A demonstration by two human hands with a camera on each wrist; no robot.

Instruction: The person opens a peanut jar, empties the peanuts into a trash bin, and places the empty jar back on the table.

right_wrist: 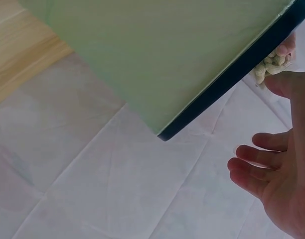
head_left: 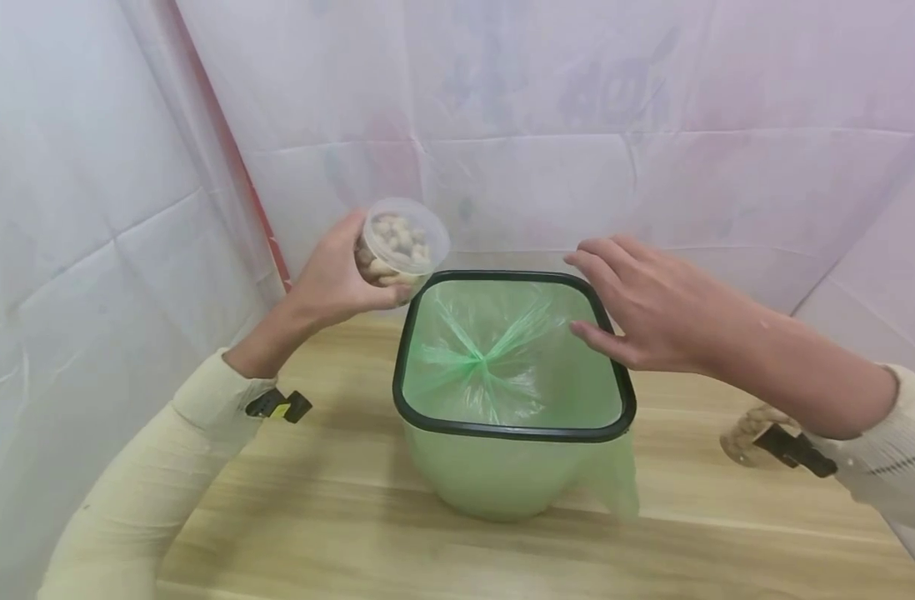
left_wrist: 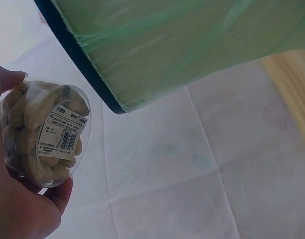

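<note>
- Peanut tub (head_left: 402,237): clear round plastic container, barcode label on its base, tilted on its side just over the back-left corner of the bin (head_left: 437,427).
- Left hand (head_left: 328,283) gripped it, fingers and thumb wrapped round the wall, mouth facing the bin.
- Right hand (head_left: 645,304) held nothing, fingers spread loose over the bin's right rim.
- Bin: pale green, black rim, green liner bag (head_left: 495,358), stood on a wooden table (head_left: 337,500).
</note>
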